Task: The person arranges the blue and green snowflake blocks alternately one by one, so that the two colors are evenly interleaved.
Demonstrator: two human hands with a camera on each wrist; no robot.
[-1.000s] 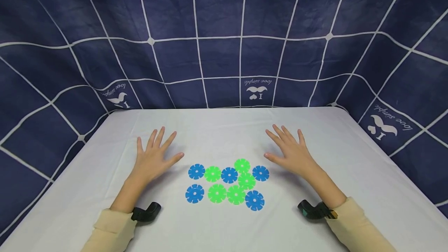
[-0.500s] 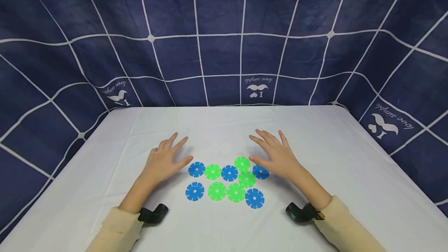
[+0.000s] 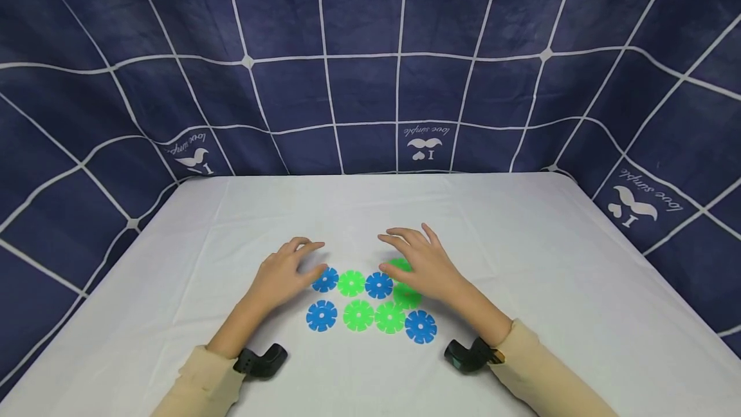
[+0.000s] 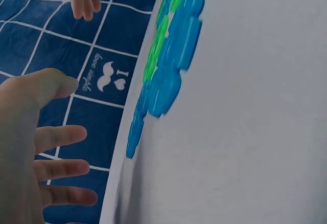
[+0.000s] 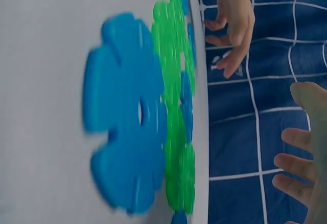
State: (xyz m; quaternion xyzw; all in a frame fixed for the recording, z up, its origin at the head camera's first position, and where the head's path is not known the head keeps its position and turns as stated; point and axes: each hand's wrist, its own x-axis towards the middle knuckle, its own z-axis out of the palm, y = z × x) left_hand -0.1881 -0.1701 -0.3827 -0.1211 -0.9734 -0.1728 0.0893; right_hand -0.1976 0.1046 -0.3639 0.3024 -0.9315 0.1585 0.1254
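Flat notched plastic building discs, some blue and some green, lie in two rough rows on the white table. My left hand (image 3: 282,275) hovers at the left end of the back row, its thumb overlapping a blue disc (image 3: 325,280) in the head view. Over the right end is my right hand (image 3: 427,267), fingers spread, partly covering two green discs (image 3: 408,296) and hiding a blue one. Both hands hold nothing. A blue disc (image 5: 125,116) looms large in the right wrist view, apart from the right fingers (image 5: 296,168). The left fingers (image 4: 64,169) are spread, away from the discs.
The front row has a blue disc (image 3: 321,316) at left, two green discs (image 3: 359,315) and a blue disc (image 3: 420,327) at right. A white cloth covers the table (image 3: 347,378). Dark blue gridded fabric (image 3: 365,37) stands behind and at both sides.
Both hands have moved inward over the discs, the right one farther, and their fingers have bent from widely spread to looser. The discs have stayed in place.
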